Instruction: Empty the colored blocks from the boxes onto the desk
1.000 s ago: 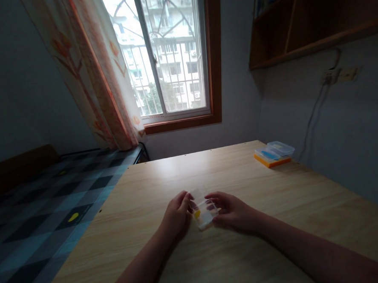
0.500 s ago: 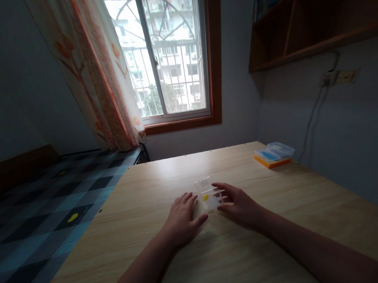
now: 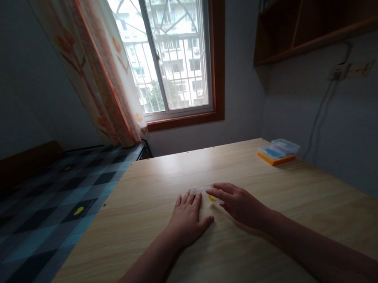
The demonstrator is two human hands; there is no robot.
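Note:
A small clear plastic box (image 3: pixel 218 202) with a yellow patch (image 3: pixel 211 197) showing in or on it is in front of me on the table, partly hidden by my fingers. My right hand (image 3: pixel 236 202) curls over its right side, thumb and fingers around it. A see-through flap, apparently its lid (image 3: pixel 201 190), extends along the far side toward my left hand. My left hand (image 3: pixel 187 218) lies flat with its fingers spread, fingertips at the flap's left edge. Whether those fingertips press on it I cannot tell.
On the wooden table (image 3: pixel 153 182), an orange-and-clear plastic case (image 3: pixel 276 156) with blue contents sits at the far right corner. A bed with a checked cover (image 3: pixel 83 186) adjoins on the left. Wall shelves (image 3: pixel 317 35) hang at upper right, above a socket with a cable (image 3: pixel 318 112).
My right hand has closed in over the box and its fingers reach further left. The upright-looking lid now appears lower and flatter. My left hand has spread its fingers flatter.

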